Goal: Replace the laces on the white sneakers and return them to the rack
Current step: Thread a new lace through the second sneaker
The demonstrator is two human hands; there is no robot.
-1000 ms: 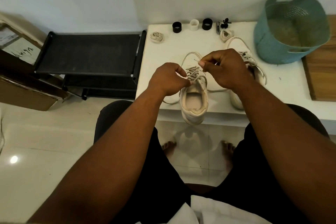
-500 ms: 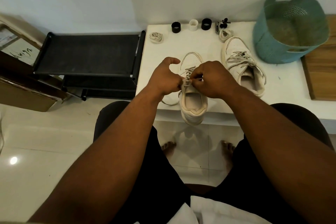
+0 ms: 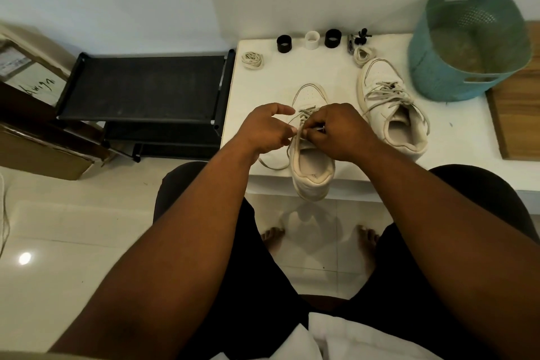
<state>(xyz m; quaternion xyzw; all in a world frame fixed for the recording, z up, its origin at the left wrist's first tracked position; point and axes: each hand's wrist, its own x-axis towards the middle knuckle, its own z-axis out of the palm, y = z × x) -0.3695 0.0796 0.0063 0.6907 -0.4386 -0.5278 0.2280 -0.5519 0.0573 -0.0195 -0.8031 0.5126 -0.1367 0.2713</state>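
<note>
A white sneaker (image 3: 312, 166) sits at the front edge of the white table (image 3: 321, 73), its heel hanging over the edge. My right hand (image 3: 339, 130) pinches its lace near the top eyelets. My left hand (image 3: 267, 128) is at the sneaker's left side, thumb and a finger on the lace end (image 3: 295, 132), index finger stretched out. A loose lace loop (image 3: 271, 165) trails left of the shoe. The second white sneaker (image 3: 391, 108) lies to the right with loosened laces. The black shoe rack (image 3: 143, 88) stands left of the table.
A teal plastic basket (image 3: 467, 44) stands at the back right. Two black rings (image 3: 284, 44) and a white ring (image 3: 312, 40) line the back edge, with two rolled laces (image 3: 252, 61) and a small black clip (image 3: 361, 36). Cardboard boxes (image 3: 32, 137) sit far left.
Both hands came down from above the sneaker onto its upper eyelets. The left index finger has since stretched out, and the right sneaker is uncovered.
</note>
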